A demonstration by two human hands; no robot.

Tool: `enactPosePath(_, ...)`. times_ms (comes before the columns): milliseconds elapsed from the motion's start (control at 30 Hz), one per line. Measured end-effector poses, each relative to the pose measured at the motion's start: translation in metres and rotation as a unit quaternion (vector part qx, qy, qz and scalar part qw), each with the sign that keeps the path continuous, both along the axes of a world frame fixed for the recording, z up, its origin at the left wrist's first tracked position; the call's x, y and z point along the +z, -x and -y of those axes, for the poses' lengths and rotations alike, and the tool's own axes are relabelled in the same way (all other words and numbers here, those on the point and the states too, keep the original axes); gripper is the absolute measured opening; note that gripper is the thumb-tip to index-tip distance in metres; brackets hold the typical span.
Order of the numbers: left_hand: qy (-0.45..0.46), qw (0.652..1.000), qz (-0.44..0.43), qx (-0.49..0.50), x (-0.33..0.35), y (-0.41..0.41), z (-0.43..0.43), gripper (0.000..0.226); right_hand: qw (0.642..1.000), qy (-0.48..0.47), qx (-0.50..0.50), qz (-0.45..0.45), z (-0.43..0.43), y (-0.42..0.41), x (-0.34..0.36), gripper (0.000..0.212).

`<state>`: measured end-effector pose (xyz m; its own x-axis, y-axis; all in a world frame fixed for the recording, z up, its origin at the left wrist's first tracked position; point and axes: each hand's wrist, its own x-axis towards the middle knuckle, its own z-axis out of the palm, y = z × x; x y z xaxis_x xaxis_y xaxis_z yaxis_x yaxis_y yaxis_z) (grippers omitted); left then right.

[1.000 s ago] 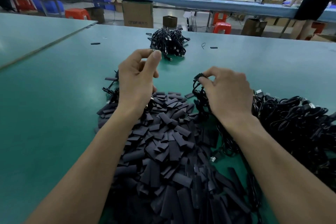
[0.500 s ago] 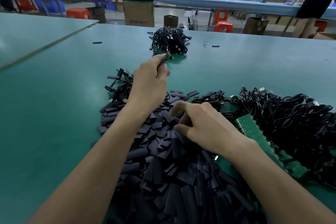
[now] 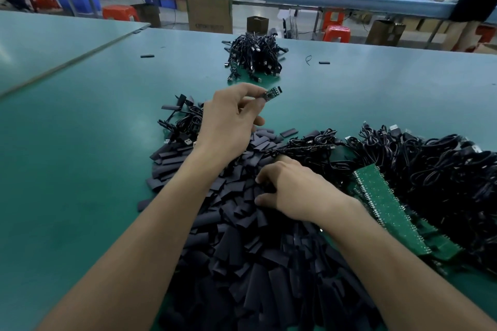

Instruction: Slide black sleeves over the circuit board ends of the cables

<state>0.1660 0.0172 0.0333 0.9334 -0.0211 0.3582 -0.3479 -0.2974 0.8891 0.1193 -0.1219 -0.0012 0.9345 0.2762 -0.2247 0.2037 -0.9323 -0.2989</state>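
Observation:
My left hand [image 3: 228, 121] is raised above the table and pinches the small circuit board end [image 3: 272, 93] of a black cable between thumb and fingers. My right hand [image 3: 293, 191] lies low on the big heap of flat black sleeves [image 3: 242, 236], its fingers curled down into the pile; whether they hold a sleeve is hidden. A large tangle of black cables [image 3: 430, 169] lies to the right. A smaller bundle of cables [image 3: 255, 58] sits farther back on the table.
Green circuit board strips [image 3: 387, 207] lie between the sleeve heap and the cable tangle. A few cables [image 3: 183, 123] lie left of my left hand. Stray sleeves [image 3: 147, 56] dot the green table [image 3: 80, 142]. Boxes, stools and a person stand beyond the far edge.
My right hand left the cable tangle and dropped onto the sleeve heap, uncovering the green board strips. My left hand stayed raised; the circuit board end now shows at its fingertips.

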Motion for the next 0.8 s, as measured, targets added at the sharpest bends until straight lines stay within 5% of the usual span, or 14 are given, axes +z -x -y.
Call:
enactPosePath(167,-0.032,0.999,-0.004,-0.017,-0.003,0.001,0.000,0.013,0.998,-0.067,-0.017,-0.008,-0.001,-0.005,0.001,0.042)
enactPosePath(333,-0.060,0.998,-0.008,-0.008,-0.002,-0.002,-0.004,0.008,0.983,-0.158,0.015,0.089,0.003,0.006,0.000,0.035)
enactPosePath(567,-0.139,0.984,-0.068,-0.094,-0.001,0.002,-0.001,0.006,0.920,-0.339,-0.036,0.194,0.031,0.016,-0.004,0.024)
enactPosePath(733,-0.152,0.981,-0.063,-0.101,-0.003,0.004,0.002,0.003,0.823,-0.502,-0.143,0.223,0.045,0.012,-0.001,0.017)
enactPosePath(800,-0.149,0.983,-0.057,-0.090,-0.004,0.004,0.001,0.002,0.811,-0.517,-0.148,0.229,0.047,0.009,0.003,0.019)
